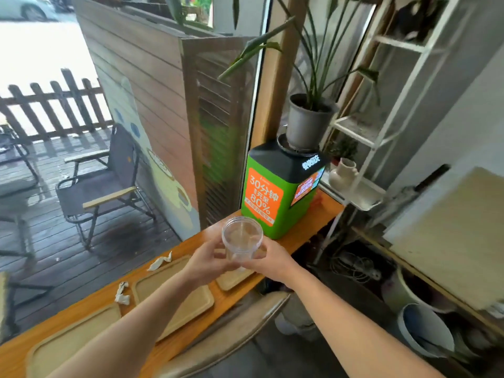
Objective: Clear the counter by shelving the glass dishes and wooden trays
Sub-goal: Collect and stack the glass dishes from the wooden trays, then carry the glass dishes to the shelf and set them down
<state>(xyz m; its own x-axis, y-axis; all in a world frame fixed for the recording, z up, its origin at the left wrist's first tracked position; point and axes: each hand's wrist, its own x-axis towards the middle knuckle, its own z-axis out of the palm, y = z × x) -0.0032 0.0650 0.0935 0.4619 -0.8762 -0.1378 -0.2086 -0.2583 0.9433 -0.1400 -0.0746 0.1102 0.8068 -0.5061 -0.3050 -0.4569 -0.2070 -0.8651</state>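
In the head view, the person held a clear, round, straight-walled glass dish (pixel 242 238) up above the long orange-brown wooden counter (pixel 308 227), near its far end. The left hand (pixel 208 257) gripped the dish from one side and the right hand (pixel 272 259) from the other, fingers of both curled round its lower wall, so it was lifted clear of the surface and looked empty. Just under the hands lay a small pale wooden tray (pixel 231 279); a larger pale wooden tray (pixel 174 293) sat beside it along the counter, and a third wooden tray (pixel 71 347) lay nearest the camera. Two crumpled white paper napkins (pixel 160 263) (pixel 122 293) rested on the counter by the trays. Beyond the dish stood a green box with orange panels (pixel 275 192), carrying a grey plant pot (pixel 306 124), and to the right rose a white metal shelf rack (pixel 381 132), holding a pale ceramic jug (pixel 342 173). Judging from this, the task seemed at an early stage: one glass dish was in hand but not yet shelved, all three trays remained on the counter, and no other glass dishes could be made out there.
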